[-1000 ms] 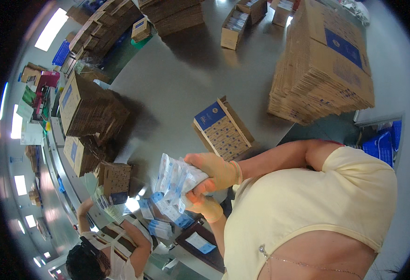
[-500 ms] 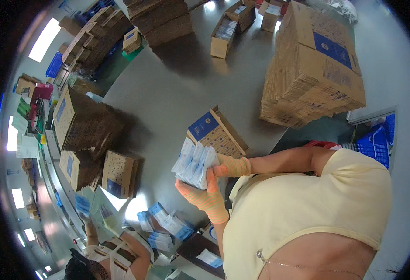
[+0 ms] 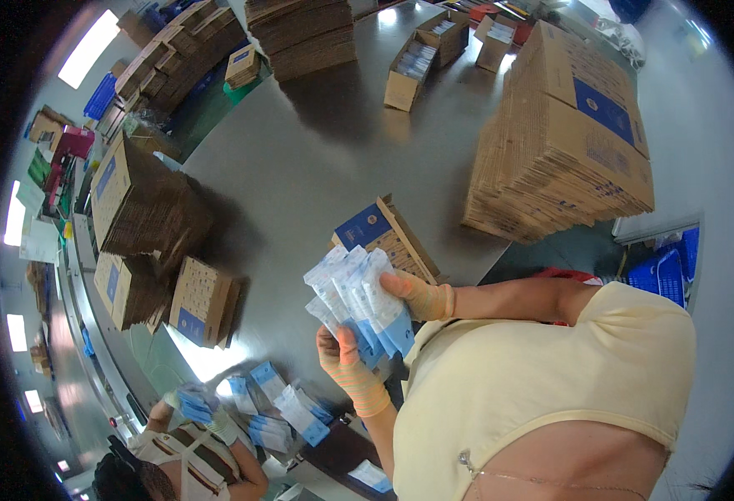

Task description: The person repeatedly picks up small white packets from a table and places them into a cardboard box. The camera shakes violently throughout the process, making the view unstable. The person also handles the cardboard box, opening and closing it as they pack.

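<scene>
Both my hands, in striped knit gloves with bare fingertips, hold a fanned bunch of flat white-and-blue packets [image 3: 363,292]. My right hand [image 3: 423,296] grips its right side, thumb lying over the nearest packet. My left hand [image 3: 352,367] pinches the lower blue ends, with some fingers hidden behind the packets. Just beyond the bunch, a small brown carton [image 3: 392,238] with a blue panel stands on the metal table [image 3: 300,175]. The packets and my right hand cover part of this carton.
Flattened cartons form a tall stack [image 3: 559,142] at the right; more stacks [image 3: 146,200] stand at the left. Filled boxes [image 3: 413,67] sit at the far side. Loose packets [image 3: 287,405] lie at the lower left, beside a co-worker [image 3: 191,451] holding blue packets.
The packets have been fanned apart, and their blue ends now show. My left hand has shifted from under the bunch to its lower ends. The co-worker's hands have come together around packets.
</scene>
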A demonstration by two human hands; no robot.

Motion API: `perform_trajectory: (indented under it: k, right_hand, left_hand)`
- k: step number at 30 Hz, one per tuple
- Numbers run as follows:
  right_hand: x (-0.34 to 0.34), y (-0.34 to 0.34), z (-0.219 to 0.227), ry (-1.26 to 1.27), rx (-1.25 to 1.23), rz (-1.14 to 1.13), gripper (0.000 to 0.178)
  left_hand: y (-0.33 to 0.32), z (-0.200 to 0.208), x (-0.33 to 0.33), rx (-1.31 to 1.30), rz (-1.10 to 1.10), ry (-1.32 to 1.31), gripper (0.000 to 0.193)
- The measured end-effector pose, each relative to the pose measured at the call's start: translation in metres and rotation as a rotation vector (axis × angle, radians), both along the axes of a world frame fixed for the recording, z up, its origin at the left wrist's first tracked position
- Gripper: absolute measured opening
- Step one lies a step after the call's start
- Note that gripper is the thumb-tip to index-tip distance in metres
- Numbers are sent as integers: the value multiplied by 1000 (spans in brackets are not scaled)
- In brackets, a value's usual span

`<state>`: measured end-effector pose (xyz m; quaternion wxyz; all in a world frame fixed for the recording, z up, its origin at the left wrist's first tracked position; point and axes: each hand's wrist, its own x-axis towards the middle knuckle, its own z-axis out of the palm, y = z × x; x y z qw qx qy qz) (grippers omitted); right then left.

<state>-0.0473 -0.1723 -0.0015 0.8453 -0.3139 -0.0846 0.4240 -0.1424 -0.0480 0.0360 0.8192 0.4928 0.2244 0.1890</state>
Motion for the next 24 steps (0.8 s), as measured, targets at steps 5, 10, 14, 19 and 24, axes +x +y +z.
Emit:
perform_trajectory:
  k: [5, 10, 14, 19, 24]
  right_hand:
    - [-6, 0, 15, 128, 7, 29, 85]
    - [2, -3, 6, 389, 174, 106, 82]
    - [8, -4, -3, 266, 43, 54, 74]
    - [7, 5, 19, 1414, 708, 221, 69]
    - [-4, 17, -13, 696, 207, 356, 69]
  left_hand:
    - [8, -8, -9, -239, 10, -125, 43]
    - [22, -23, -28, -325, 72, -225, 45]
    - [31, -20, -44, -370, 213, -221, 42]
    - [40, -27, -74, -301, 368, -228, 42]
    - [49, -40, -99, -335, 398, -293, 39]
